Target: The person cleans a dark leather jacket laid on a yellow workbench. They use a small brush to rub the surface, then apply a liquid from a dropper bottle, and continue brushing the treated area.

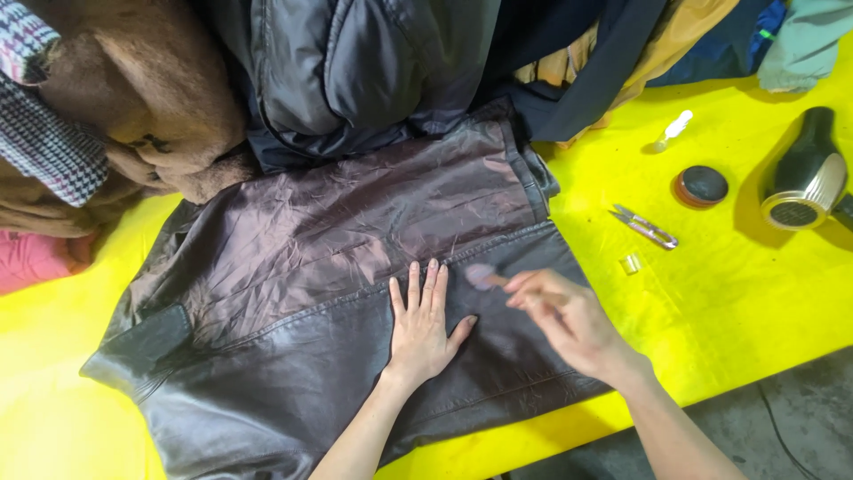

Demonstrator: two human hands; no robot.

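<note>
A dark brown leather jacket [293,267] lies spread flat on the yellow table [737,293], its shiny lining turned up along the upper half. My left hand [422,324] presses flat on the leather, fingers apart, palm down. My right hand [569,316] is just to its right and holds a small brush [482,277] with a pale, blurred head against the jacket near the seam.
A pile of coats and garments [355,71] fills the back of the table. To the right lie a small round tin [702,187], thread snips [644,227], a small white bottle [673,129] and a black hair dryer [804,182]. The table's front edge runs at lower right.
</note>
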